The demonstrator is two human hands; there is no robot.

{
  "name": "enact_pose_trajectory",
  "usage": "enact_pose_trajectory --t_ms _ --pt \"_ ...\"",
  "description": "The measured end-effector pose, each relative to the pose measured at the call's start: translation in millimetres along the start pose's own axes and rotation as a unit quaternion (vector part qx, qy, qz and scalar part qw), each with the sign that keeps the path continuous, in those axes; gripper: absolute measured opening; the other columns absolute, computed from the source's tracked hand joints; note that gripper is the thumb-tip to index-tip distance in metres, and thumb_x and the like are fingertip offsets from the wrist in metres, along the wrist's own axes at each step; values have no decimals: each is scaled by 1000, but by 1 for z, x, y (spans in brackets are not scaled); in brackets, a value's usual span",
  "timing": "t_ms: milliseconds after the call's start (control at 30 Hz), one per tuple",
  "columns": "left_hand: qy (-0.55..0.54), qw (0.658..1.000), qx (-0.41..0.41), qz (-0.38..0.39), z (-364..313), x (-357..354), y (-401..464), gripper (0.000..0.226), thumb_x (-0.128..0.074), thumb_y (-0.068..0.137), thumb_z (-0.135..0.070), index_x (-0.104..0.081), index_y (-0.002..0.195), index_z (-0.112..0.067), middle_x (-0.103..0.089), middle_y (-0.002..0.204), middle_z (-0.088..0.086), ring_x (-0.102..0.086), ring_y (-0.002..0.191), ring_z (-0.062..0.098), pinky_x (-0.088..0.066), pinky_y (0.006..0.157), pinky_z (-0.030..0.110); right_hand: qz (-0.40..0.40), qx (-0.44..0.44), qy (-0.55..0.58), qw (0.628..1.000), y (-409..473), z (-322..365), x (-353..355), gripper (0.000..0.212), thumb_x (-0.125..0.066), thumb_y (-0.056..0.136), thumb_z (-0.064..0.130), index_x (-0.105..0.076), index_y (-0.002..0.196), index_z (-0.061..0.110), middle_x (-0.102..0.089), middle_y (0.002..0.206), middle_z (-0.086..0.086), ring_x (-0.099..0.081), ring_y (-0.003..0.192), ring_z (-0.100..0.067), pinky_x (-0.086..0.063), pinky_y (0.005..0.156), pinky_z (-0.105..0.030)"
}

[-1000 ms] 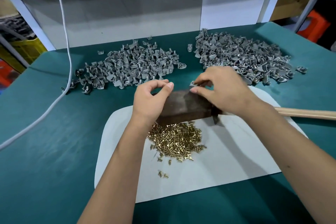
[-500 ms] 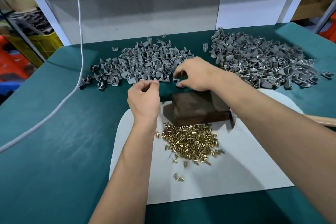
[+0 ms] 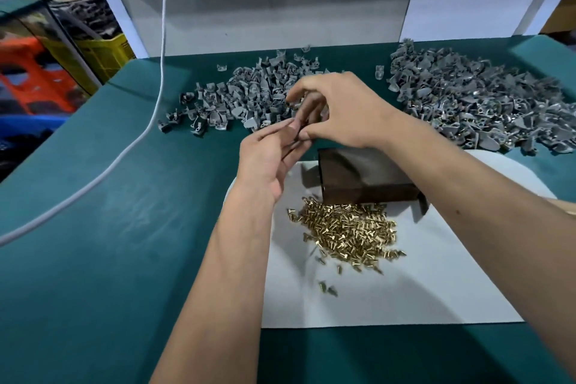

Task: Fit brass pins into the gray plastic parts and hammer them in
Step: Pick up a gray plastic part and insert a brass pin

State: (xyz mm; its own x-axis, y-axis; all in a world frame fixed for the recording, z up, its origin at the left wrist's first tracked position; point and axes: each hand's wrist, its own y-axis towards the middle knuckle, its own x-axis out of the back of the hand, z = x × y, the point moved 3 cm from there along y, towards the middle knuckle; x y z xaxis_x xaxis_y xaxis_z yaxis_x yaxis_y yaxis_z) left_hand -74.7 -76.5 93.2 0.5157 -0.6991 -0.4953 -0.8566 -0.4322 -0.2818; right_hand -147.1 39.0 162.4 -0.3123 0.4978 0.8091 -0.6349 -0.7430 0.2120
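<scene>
My left hand (image 3: pixel 268 156) and my right hand (image 3: pixel 343 109) meet in front of the left pile of gray plastic parts (image 3: pixel 249 97). The left thumb and fingers pinch something small and dark, mostly hidden and blurred. The right hand's curled fingers and thumb hold a gray plastic part (image 3: pixel 324 110), which only partly shows between them. A heap of brass pins (image 3: pixel 349 231) lies on the white sheet (image 3: pixel 405 290) under my forearms. Just behind the pins stands a dark wooden block (image 3: pixel 358 178).
A second, larger pile of gray parts (image 3: pixel 467 103) lies at the back right on the green table (image 3: pixel 124 227). A white cable (image 3: pixel 156 81) hangs down and trails off to the left. A sliver of a wooden handle (image 3: pixel 566 207) shows at the right edge. Crates stand beyond the table's left side.
My right hand left the block, reached into the left gray pile and came back toward my left hand. The left hand rose to meet it. The camera swung left.
</scene>
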Motion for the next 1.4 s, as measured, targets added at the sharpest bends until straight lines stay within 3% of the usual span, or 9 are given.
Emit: enact_pose_trajectory --t_ms 100,200,267,433,533,800,900,1067,1400 --pt "-12 998 -36 -49 -6 9 -1 10 -68 89 10 -73 95 3 -75 87 18 -74 71 22 -63 71 28 -21 18 -80 996 -11 18 0 38 -86 78 20 -68 111 18 -71 98 3 -65 87 -13 -55 85 -32" --pt "-9 986 -86 -142 -12 23 5 14 -72 85 12 -73 99 6 -75 88 19 -72 68 21 -63 68 29 131 64 -150 978 -25 40 -27 11 -84 83 25 -78 91 27 -72 88 13 -64 78 1 -54 80 -21" --pt "-30 981 -96 -166 -13 28 8 19 -73 85 12 -72 103 10 -75 90 21 -70 66 22 -63 72 30 202 64 -176 961 -32 47 -45 9 -82 82 27 -79 90 32 -73 84 19 -64 79 4 -52 78 -26" --pt "-56 979 -86 -174 -12 32 10 16 -71 84 14 -71 100 11 -73 96 24 -70 71 24 -58 61 21 206 59 -211 954 -37 47 -56 10 -82 80 28 -76 85 35 -69 78 22 -60 88 -4 -30 82 -37" --pt "-67 979 -88 -169 -13 32 10 17 -67 86 14 -70 103 13 -71 94 25 -70 74 29 -59 60 22 209 61 -206 954 -40 51 -59 22 -75 83 17 -66 73 34 -65 72 21 -58 82 -5 -33 82 -37" --pt "-62 984 -82 -147 -13 26 3 18 -59 87 16 -67 102 10 -68 98 28 -69 81 32 -61 64 24 217 70 -210 951 -48 48 -61 20 -70 86 11 -66 79 28 -66 78 14 -62 84 -13 -32 83 -36" --pt "-60 985 -80 -139 -14 23 0 25 -58 88 17 -66 111 13 -69 101 29 -71 76 29 -60 62 22 186 91 -201 957 -50 51 -56 17 -66 87 13 -64 78 28 -61 78 14 -57 85 -13 -30 79 -34" --pt "-40 990 -89 -99 -15 18 -2 24 -58 90 15 -67 112 10 -72 94 20 -70 64 19 -60 72 28 49 86 -10 995 -64 47 -21 11 -69 81 5 -66 75 13 -66 75 6 -61 70 -8 -51 67 -30" --pt "60 974 -100 192 9 -29 -20 21 -65 91 11 -73 107 -1 -77 96 16 -75 86 21 -60 78 22 -203 -25 125 971 -111 -25 15 22 -73 90 5 -79 101 23 -74 91 7 -70 88 -14 -58 82 -35"
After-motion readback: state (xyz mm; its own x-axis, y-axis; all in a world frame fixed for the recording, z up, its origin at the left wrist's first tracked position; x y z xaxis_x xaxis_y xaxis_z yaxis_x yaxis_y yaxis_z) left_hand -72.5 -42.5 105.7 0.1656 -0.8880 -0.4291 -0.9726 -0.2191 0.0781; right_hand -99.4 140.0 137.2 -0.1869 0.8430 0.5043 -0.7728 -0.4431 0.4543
